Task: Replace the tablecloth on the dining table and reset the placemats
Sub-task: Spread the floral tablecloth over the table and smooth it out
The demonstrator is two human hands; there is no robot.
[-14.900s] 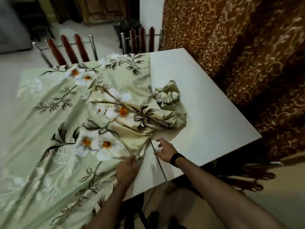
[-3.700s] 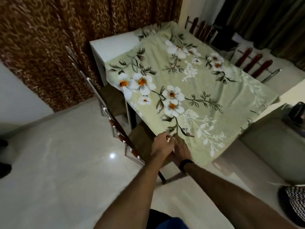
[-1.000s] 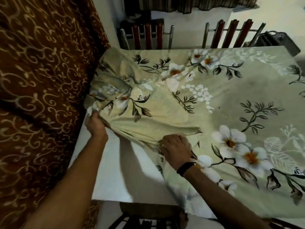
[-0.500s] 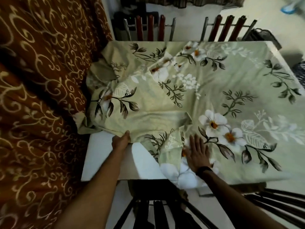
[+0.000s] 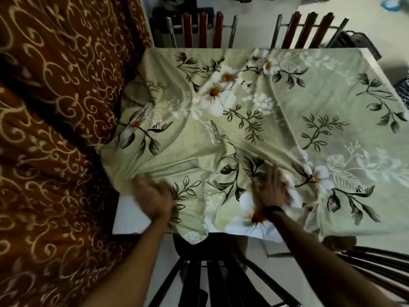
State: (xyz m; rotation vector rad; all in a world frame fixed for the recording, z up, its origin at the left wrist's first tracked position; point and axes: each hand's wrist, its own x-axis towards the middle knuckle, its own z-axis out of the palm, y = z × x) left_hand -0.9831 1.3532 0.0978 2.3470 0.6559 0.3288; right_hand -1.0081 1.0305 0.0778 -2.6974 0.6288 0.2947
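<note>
Tablecloth [image 5: 254, 120] lies rumpled across the tabletop [image 5: 130, 218]; soft, light, easily bunched. Left hand [image 5: 155, 200] grips gathered fabric; right hand [image 5: 271, 190] presses flat, fingers spread. Grasp at hem.

Whole left side, from 7 up to 11 o'clock, is a heavy brown curtain [image 5: 55, 129] with gold swirly vines, hanging right beside the surface. Two chairs sit along the far edge: one at 12 o'clock [image 5: 201, 29], one at 1 o'clock [image 5: 309, 29], both with reddish wooden slats in chrome frames. A darker chair [image 5: 212, 273] is tucked in at 6 o'clock. Pale glossy tile floor [image 5: 254, 269] shows around it. Lighting's pretty dim overall.
</note>
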